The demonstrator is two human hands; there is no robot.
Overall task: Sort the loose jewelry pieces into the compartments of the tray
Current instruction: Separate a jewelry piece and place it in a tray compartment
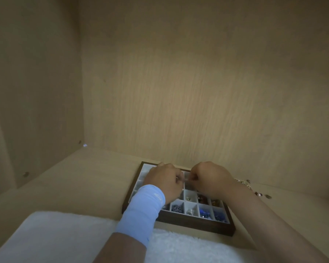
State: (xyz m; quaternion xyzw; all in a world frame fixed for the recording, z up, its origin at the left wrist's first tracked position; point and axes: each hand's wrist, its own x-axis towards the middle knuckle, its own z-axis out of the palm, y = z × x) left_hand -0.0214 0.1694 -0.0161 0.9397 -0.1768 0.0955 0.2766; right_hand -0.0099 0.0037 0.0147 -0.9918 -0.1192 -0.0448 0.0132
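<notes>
White fluffy cloth (55,236) lies along the shelf's near edge, toward the left. Dark-framed tray (198,225) sits right of centre, close to the back wall; its near-row compartments hold blue beads (204,212) and other small bits. Left hand (164,182), in a blue wrist sleeve (142,207), and right hand (210,179) meet over the tray's back rows. Both grips are closed, fingers curled in, pinching a small pale piece (185,179) between them; too blurred to identify. Loose jewelry (245,185) lies on the shelf just right of the tray, by the back wall. Judgement: pieces light, hard, slippery, apt to roll or tangle; take by fingertip pinch, release low inside a compartment.
</notes>
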